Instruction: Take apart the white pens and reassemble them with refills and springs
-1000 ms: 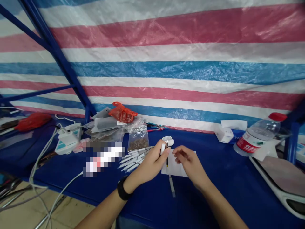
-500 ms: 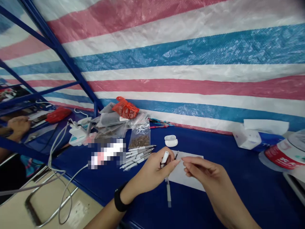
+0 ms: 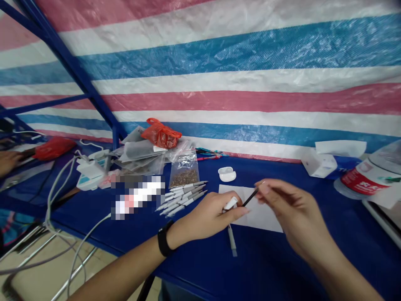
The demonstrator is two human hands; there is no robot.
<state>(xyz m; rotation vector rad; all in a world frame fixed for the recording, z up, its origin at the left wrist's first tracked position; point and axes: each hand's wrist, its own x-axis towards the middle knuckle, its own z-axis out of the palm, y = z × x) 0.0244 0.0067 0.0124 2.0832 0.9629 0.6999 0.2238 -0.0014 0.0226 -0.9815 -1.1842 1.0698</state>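
Observation:
My left hand [image 3: 219, 212] is closed around a pen part with a white end [image 3: 231, 203]; the fingers hide most of it. A thin black rod like a pen refill [image 3: 250, 197] runs from this hand up to the right. Its upper end is pinched between the thumb and finger of my right hand [image 3: 280, 200]. Beneath both hands lies a sheet of white paper [image 3: 266, 221]. A grey and white pen barrel [image 3: 232, 241] rests on the blue table just below my left hand. To the left is a bunch of grey and white pens [image 3: 183, 198].
A small white open case [image 3: 227, 174] stands behind the paper. Farther back are a bag of small brown parts [image 3: 184, 177], a red plastic bag [image 3: 161, 133] and colourful thin rods [image 3: 209, 154]. Right: a tissue pack [image 3: 341, 165], a large labelled bottle [image 3: 360, 177]. Left: a co-worker's hand [image 3: 9, 163].
My right fingertips, which were pinched together beside the rod's tip, are now on the black rod, and more of it shows. The whole view has shifted slightly.

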